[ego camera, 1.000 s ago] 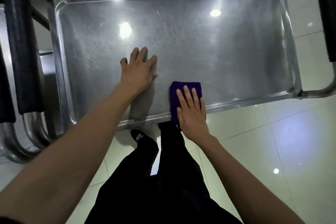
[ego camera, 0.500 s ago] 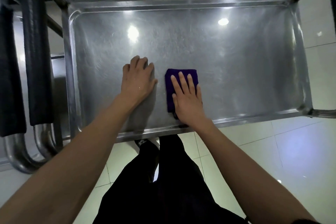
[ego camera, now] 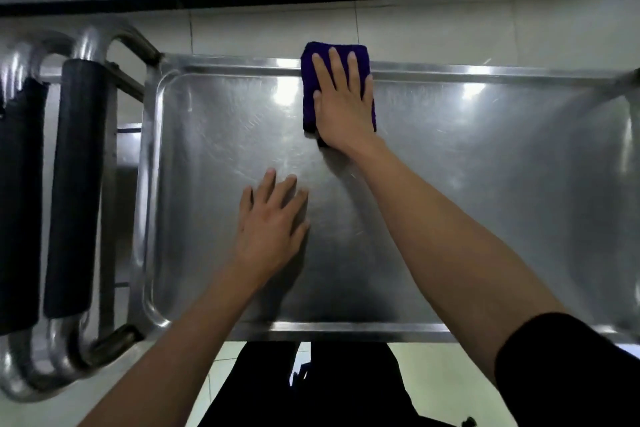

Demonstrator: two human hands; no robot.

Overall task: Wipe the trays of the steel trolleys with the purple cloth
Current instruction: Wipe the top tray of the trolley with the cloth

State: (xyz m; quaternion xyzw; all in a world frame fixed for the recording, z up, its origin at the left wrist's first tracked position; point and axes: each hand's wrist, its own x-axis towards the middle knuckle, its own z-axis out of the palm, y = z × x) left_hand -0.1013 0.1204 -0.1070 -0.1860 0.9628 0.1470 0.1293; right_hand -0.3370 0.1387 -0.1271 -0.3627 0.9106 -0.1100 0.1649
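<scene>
Brushed steel tray (ego camera: pixel 467 218), rectangular, rounded corners, raised rolled rim, fine swirl scratches and bright lamp glints across the flat bed. At nine o'clock, bent steel tube handles with black padded grips (ego camera: pixel 74 191), matte against the polished tube; a second like grip at the far left edge. Glossy pale floor tiles (ego camera: pixel 450 35) beyond the twelve o'clock rim, a dark baseboard strip above them.

Purple cloth (ego camera: pixel 308 94), folded into a thick oblong pad, nappy in texture, lying at twelve o'clock on the tray, its far end lapping over the far rim. Right hand (ego camera: pixel 343 107) flat on top of it, fingers straight and slightly spread, palm pressing down, nothing curled round the pad. Black sleeve (ego camera: pixel 568 367) at the right upper arm, toward five o'clock.

Left hand (ego camera: pixel 272 225) near the tray's centre, toward seven o'clock from the cloth and well apart from it, spread open, fingers straight and fanned, palm resting on bare steel, holding nothing.
</scene>
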